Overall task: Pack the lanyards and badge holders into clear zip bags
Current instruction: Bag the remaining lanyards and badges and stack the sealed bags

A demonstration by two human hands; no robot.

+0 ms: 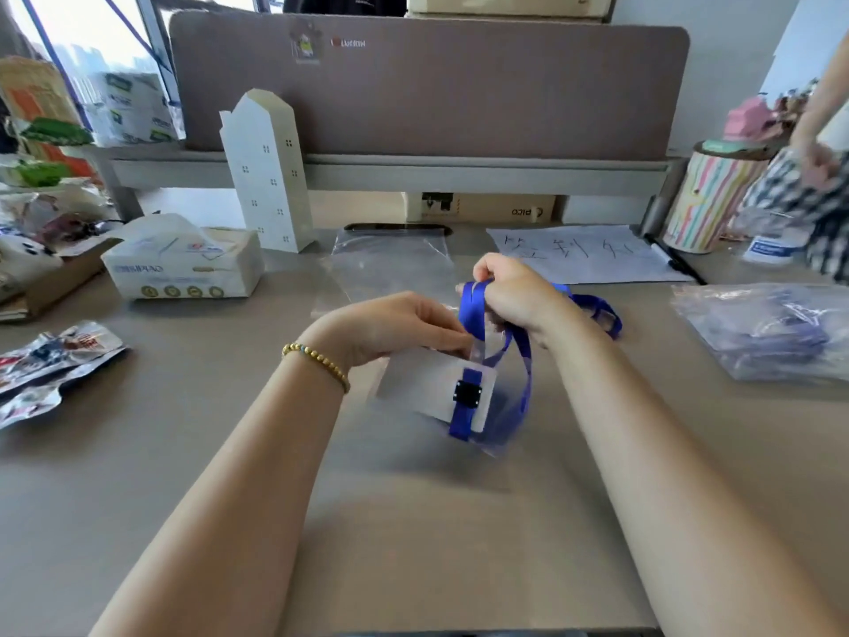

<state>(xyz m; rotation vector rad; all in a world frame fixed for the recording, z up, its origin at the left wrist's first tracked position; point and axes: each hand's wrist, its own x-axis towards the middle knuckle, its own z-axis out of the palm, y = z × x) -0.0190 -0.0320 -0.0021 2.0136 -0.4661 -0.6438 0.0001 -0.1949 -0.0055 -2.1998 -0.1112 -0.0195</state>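
Above the desk's middle, my left hand (395,328) pinches the top edge of a clear badge holder (432,393) with a white card inside. A blue lanyard (523,360) with a black clip (467,392) hangs across the holder. My right hand (514,296) grips the lanyard's ribbon in curled fingers, and loops trail to the right behind it. An empty clear zip bag (390,264) lies flat on the desk beyond my hands. A clear bag holding blue lanyards (772,333) sits at the right.
A tissue box (183,268) and a white paper building (268,172) stand at the back left, foil wrappers (50,360) at the left. A handwritten sheet (588,255), a pen and a striped tin (707,200) lie at the back right, where another person's hand (822,163) reaches in.
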